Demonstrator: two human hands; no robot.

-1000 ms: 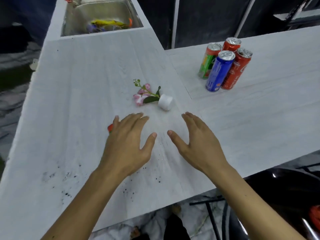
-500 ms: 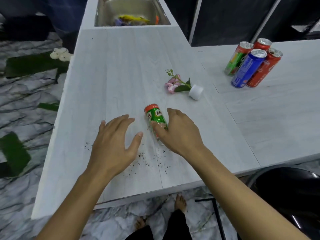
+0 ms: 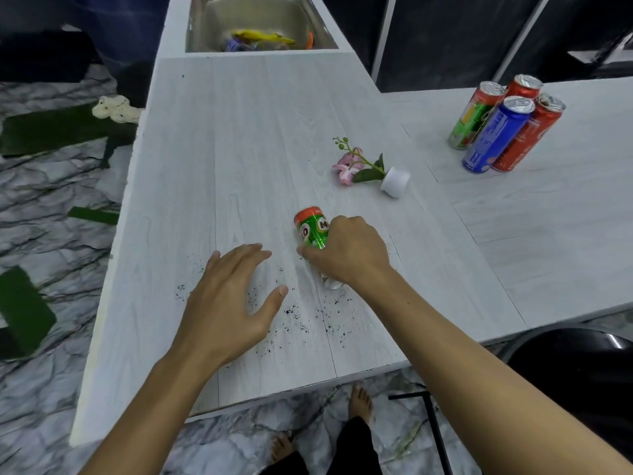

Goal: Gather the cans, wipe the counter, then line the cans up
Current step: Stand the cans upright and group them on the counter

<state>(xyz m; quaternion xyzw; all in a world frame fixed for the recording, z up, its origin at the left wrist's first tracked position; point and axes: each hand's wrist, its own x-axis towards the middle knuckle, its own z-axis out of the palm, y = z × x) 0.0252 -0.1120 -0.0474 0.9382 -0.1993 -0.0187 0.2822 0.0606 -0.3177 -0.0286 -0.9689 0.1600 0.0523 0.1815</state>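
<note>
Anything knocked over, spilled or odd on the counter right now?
The small white vase with its pink flower lies tipped over on the counter. Dark specks are scattered near the front edge. The green can lies sideways, gripped by the right hand.

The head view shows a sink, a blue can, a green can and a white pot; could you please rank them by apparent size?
1. sink
2. blue can
3. white pot
The green can, nearer and partly covered by the right hand, cannot fairly be ranked against the blue can.

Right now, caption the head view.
Right hand grips a toppled green can; left hand open beside it; four cans clustered.
</note>
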